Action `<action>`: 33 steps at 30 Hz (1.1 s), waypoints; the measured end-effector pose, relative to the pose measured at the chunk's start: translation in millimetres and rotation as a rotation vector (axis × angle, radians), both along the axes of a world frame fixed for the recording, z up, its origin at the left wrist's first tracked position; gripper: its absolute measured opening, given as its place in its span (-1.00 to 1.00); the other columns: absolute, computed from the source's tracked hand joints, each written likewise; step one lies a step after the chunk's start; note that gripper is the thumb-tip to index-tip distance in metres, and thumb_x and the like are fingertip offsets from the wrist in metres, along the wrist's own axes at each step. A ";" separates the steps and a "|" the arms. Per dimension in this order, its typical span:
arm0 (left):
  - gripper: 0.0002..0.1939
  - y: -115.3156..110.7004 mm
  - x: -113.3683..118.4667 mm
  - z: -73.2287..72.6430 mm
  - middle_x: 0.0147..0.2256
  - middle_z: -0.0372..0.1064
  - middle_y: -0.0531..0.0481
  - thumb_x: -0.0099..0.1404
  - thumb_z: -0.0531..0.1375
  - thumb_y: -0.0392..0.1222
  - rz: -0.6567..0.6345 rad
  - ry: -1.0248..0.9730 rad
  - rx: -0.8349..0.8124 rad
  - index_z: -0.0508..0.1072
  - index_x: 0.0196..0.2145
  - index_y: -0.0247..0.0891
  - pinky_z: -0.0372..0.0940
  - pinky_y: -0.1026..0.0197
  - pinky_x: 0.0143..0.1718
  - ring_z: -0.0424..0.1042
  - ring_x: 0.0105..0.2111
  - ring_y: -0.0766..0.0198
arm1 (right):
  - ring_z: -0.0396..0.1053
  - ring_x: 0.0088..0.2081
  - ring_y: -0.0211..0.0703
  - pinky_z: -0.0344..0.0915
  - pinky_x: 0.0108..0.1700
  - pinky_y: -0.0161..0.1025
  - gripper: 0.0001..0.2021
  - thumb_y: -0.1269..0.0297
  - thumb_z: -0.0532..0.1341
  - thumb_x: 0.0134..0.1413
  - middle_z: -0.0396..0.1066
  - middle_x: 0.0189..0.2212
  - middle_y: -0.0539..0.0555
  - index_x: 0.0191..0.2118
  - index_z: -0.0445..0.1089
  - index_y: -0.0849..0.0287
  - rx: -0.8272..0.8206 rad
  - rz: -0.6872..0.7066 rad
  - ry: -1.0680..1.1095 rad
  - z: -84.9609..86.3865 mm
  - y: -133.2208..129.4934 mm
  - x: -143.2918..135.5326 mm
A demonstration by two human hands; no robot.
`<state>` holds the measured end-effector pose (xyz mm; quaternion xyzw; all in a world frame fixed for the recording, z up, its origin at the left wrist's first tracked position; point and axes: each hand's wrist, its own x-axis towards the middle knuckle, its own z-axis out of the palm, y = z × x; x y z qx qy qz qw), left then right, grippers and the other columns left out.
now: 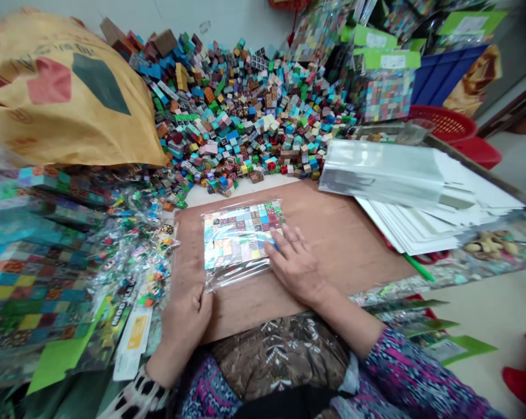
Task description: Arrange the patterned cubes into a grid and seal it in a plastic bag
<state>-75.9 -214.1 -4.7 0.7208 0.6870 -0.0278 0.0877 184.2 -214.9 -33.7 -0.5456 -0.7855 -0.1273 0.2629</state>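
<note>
A clear plastic bag (239,238) lies flat on a brown board, with rows of small printed colored blocks inside it. My right hand (295,262) rests at the bag's right side, fingers stretched out and touching the blocks through the film. At the lower left corner of the bag, my left hand (187,317) is closed, its thumb and curled fingers pinching the edge of the film. What lies inside that fist is hidden.
The brown board (341,233) carries stacked white cards (402,233) and clear sleeves (380,169) at right. Behind rises a heap of loose blocks (245,116). A yellow sack (62,99) and filled block packs (36,291) stand left; a green pen (419,266) juts out near the cards.
</note>
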 end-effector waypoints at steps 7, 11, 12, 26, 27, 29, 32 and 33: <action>-0.71 1.7 -4.8 -3.9 -0.42 0.41 -0.09 0.39 -0.01 -0.03 -0.050 -0.030 0.230 0.36 -0.39 -0.19 0.14 0.14 -0.41 0.41 -0.38 0.07 | 0.49 -0.11 -0.02 0.43 0.00 -0.06 -0.71 0.27 0.05 0.39 0.56 -0.17 0.22 0.01 0.47 0.21 -0.108 -0.098 0.421 -9.4 -21.7 34.4; -0.77 -8.3 1.0 -1.1 -0.25 0.42 -0.20 0.33 0.16 -0.09 -0.334 -0.160 0.691 0.37 -0.15 -0.28 0.32 0.02 -0.17 0.40 -0.22 0.01 | 0.50 -0.17 -0.06 0.43 -0.10 -0.13 -0.78 0.25 0.09 0.35 0.55 -0.22 0.16 -0.09 0.46 0.17 -0.144 -0.067 0.687 -10.9 -19.2 32.9; -0.83 -11.8 6.6 0.7 -0.25 0.42 -0.17 0.33 0.17 -0.16 -0.453 -0.221 0.696 0.38 -0.15 -0.26 0.33 0.02 -0.16 0.40 -0.22 0.05 | 0.49 -0.21 -0.07 0.42 -0.15 -0.15 -0.81 0.23 0.12 0.33 0.54 -0.25 0.13 -0.13 0.45 0.16 -0.162 -0.081 0.748 -11.0 -18.0 32.7; -0.59 12.5 112.8 -31.5 -0.03 0.50 -0.29 0.38 -0.04 -0.41 -0.916 -0.656 0.265 0.42 0.09 -0.40 0.43 -0.03 0.04 0.46 0.01 0.09 | 0.38 -0.29 -0.13 0.32 -0.24 -0.23 -0.91 0.31 0.11 0.28 0.40 -0.35 0.05 -0.28 0.31 0.13 -0.204 -0.018 0.744 -15.7 -16.4 34.5; -0.59 14.1 116.5 -31.3 -0.04 0.51 -0.28 0.36 -0.03 -0.42 -0.880 -0.656 0.261 0.43 0.08 -0.40 0.43 -0.03 0.03 0.47 -0.01 0.08 | 0.39 -0.28 -0.12 0.33 -0.23 -0.23 -0.92 0.32 0.11 0.28 0.41 -0.34 0.06 -0.26 0.32 0.14 -0.191 -0.026 0.729 -16.0 -16.0 34.4; -0.60 16.3 122.9 -30.2 -0.06 0.52 -0.29 0.34 -0.01 -0.43 -0.817 -0.660 0.257 0.46 0.06 -0.42 0.44 -0.03 0.03 0.49 -0.04 0.08 | 0.39 -0.25 -0.10 0.33 -0.20 -0.21 -0.90 0.33 0.09 0.29 0.41 -0.32 0.10 -0.23 0.33 0.16 -0.161 -0.045 0.693 -16.9 -15.3 34.1; -0.61 17.4 130.5 -29.4 -0.10 0.54 -0.30 0.31 0.00 -0.45 -0.763 -0.668 0.273 0.48 0.01 -0.44 0.45 -0.03 0.01 0.51 -0.08 0.07 | 0.33 -0.22 -0.03 0.30 -0.16 -0.14 -0.84 0.36 0.04 0.32 0.38 -0.31 0.14 -0.23 0.35 0.17 -0.134 -0.063 0.632 -18.7 -15.3 33.4; -0.60 17.2 132.4 -29.8 -0.11 0.54 -0.29 0.30 0.00 -0.46 -0.751 -0.669 0.284 0.48 0.01 -0.44 0.45 -0.03 0.00 0.51 -0.09 0.07 | 0.31 -0.22 -0.02 0.28 -0.15 -0.12 -0.82 0.38 0.02 0.32 0.38 -0.31 0.15 -0.24 0.36 0.17 -0.130 -0.057 0.609 -19.2 -15.7 33.0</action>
